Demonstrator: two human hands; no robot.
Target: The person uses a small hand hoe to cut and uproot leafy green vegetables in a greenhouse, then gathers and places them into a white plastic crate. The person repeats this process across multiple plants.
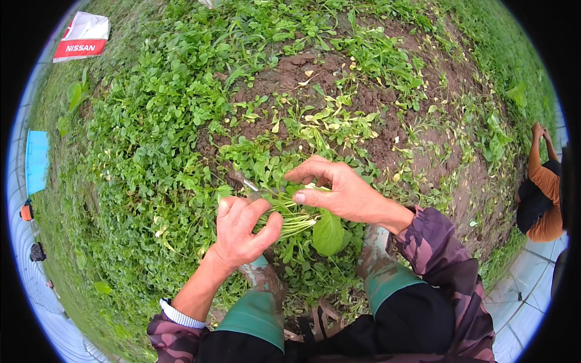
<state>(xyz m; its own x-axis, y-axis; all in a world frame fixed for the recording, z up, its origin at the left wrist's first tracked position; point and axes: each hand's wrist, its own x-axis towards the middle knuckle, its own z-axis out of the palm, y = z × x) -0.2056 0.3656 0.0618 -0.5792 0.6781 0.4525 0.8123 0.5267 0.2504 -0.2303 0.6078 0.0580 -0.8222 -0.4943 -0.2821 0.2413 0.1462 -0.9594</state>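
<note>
My left hand is closed on a bunch of thin-stemmed leafy greens, whose pale stem ends point to the right. Just above that hand a small metal blade shows; what holds it is hidden. My right hand is to the right of the bunch, with a few pale stems between its thumb and bent fingers. Below the right hand lies a broad green leaf. Low leafy plants grow from the soil around both hands.
My green, muddy boots stand on either side of the plants. Bare brown soil with yellowed leaves lies ahead. A white and red bag and a blue crate are at the left. Another person crouches at the far right.
</note>
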